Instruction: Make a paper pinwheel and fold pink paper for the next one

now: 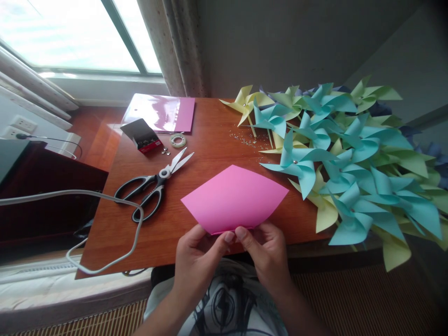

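Note:
A sheet of pink paper (235,198) is held between my two hands near the front edge of the table. Its near edge is rolled or folded over in a narrow strip. My left hand (201,254) pinches this edge on the left, thumb on top. On the other side my right hand (266,252) grips the same edge, its thumb almost meeting the left one. The fingers beneath the paper are partly hidden. Scissors (164,174) with black and grey handles lie with blades slightly apart, left of the paper.
Many paper pinwheels (296,162) in blue, green and yellow pile up on the right. Behind the scissors are a tape roll (178,140), an opened small box (150,146) and pink paper in a clear sleeve (154,112). A white cable (135,242) loops across the table's left corner.

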Demonstrator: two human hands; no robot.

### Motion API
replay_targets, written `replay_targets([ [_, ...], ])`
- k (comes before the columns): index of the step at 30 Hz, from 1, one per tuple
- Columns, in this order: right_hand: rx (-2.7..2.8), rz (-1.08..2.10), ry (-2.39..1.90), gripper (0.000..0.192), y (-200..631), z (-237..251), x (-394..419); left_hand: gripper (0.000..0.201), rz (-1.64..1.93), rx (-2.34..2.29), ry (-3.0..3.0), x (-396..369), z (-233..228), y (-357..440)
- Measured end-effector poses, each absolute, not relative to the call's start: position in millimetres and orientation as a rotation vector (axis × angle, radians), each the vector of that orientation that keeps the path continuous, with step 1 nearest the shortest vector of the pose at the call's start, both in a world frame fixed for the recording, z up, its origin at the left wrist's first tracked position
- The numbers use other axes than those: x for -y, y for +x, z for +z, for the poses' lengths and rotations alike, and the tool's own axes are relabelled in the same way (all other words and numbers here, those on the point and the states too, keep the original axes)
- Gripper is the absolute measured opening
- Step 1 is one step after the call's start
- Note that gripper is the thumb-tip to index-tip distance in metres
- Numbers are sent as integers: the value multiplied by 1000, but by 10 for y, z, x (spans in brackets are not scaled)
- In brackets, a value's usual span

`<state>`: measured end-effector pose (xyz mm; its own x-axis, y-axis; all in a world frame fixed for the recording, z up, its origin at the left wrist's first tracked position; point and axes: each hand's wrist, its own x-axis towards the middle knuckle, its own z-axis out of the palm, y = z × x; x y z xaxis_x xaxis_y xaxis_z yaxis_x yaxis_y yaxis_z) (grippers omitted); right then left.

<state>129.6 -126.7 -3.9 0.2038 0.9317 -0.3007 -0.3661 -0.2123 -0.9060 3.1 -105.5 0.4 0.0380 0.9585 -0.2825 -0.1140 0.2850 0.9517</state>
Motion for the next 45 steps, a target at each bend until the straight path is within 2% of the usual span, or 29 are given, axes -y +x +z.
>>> replay_targets([
  [10, 650, 1341, -1214, 21, 1292, -94, 1277, 27, 1068, -1287, 822, 1070, -21, 54],
  [19, 608, 1294, -1266, 26, 1257, -30, 1288, 21, 1133, -1266, 868, 1081, -54, 53],
  [32, 545, 1273, -1262, 22, 1225, 43, 1260, 17, 1103, -1244, 833, 1106, -17, 72],
  [45, 558, 1258, -1266, 25, 1240, -85, 1272, 7, 1197, -1196, 817, 1108, -92, 50],
])
